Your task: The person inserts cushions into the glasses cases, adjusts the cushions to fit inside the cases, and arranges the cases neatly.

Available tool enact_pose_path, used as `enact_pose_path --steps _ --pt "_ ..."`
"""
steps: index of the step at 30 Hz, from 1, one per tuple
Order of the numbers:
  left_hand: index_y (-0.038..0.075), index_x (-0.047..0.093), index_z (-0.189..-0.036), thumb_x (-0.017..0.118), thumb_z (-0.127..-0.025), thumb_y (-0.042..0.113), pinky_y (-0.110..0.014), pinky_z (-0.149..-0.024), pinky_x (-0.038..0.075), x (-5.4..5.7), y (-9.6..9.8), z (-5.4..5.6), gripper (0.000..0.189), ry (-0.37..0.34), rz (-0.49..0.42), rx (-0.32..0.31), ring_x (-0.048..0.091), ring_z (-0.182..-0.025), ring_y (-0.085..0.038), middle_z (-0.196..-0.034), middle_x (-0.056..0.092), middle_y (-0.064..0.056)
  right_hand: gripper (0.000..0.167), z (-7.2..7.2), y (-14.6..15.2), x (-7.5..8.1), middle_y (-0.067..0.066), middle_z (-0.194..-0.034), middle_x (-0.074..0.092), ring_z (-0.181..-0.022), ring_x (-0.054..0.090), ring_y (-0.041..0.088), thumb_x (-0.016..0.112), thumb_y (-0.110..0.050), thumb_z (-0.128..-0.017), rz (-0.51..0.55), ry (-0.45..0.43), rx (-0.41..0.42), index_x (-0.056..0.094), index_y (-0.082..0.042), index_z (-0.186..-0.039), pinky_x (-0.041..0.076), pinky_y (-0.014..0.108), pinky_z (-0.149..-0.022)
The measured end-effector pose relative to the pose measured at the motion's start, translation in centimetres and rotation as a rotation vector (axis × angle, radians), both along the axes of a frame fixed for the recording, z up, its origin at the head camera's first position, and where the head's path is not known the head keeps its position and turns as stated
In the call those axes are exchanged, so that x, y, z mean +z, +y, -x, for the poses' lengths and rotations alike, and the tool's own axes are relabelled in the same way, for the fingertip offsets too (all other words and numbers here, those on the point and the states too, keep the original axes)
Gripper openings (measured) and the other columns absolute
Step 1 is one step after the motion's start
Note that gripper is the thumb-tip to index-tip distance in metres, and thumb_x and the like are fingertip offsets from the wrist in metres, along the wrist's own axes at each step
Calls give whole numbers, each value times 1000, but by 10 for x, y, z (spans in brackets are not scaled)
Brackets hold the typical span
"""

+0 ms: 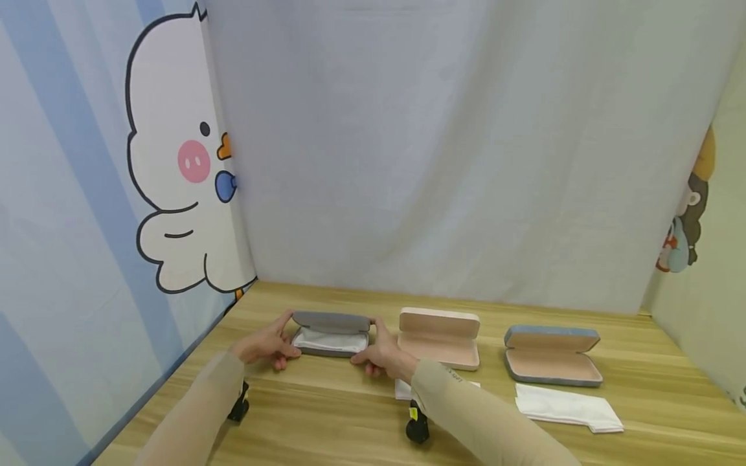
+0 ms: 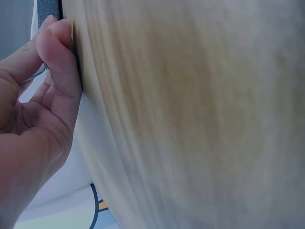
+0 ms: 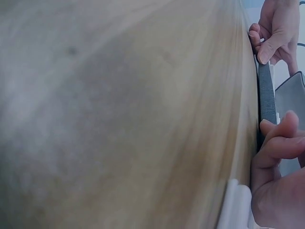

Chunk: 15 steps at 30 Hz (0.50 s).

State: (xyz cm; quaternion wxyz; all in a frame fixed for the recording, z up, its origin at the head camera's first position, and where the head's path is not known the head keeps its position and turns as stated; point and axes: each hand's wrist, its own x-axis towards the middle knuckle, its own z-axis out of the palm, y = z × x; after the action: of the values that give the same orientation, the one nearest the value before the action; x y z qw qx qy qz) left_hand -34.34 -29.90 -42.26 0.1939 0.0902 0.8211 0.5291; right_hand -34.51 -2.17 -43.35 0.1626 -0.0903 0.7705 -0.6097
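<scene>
A grey glasses case (image 1: 332, 318) stands with its lid partly raised, and a folded white cloth (image 1: 329, 341) lies inside it. At its left end my left hand (image 1: 265, 343) grips the case, thumb near the front corner and a finger up by the lid. My right hand (image 1: 384, 353) holds the opposite end in the same way. The right wrist view shows the case's dark front side (image 3: 267, 90) running between both hands. In the left wrist view, my left hand's thumb and fingertips are at the case's corner.
To the right stand an open pale pink glasses case (image 1: 440, 353) and an open blue one (image 1: 553, 370). A folded white cloth (image 1: 562, 406) lies before the blue case; another (image 1: 403, 389) is partly hidden under my right forearm. Curtains stand behind the wooden table (image 1: 315, 421).
</scene>
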Motion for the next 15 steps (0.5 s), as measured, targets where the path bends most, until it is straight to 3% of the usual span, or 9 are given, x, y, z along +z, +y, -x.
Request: enact_pose_path --steps 9,15 --pt "18 -4 -153 63 -89 -1 -24 -46 51 0 -1 0 94 28 22 5 57 -48 -12 -77 53 -11 78 0 1 3 1 -45 50 -32 42 6 72 7 -79 -10 -1 14 26 -18 -136 31 18 -32" --pt "18 11 -146 62 -90 -2 -23 -45 51 1 0 -1 78 41 19 -21 57 -49 -12 -77 53 -11 77 0 1 3 3 -47 51 -33 42 7 73 7 -78 3 -5 16 27 -17 -135 32 19 -32"
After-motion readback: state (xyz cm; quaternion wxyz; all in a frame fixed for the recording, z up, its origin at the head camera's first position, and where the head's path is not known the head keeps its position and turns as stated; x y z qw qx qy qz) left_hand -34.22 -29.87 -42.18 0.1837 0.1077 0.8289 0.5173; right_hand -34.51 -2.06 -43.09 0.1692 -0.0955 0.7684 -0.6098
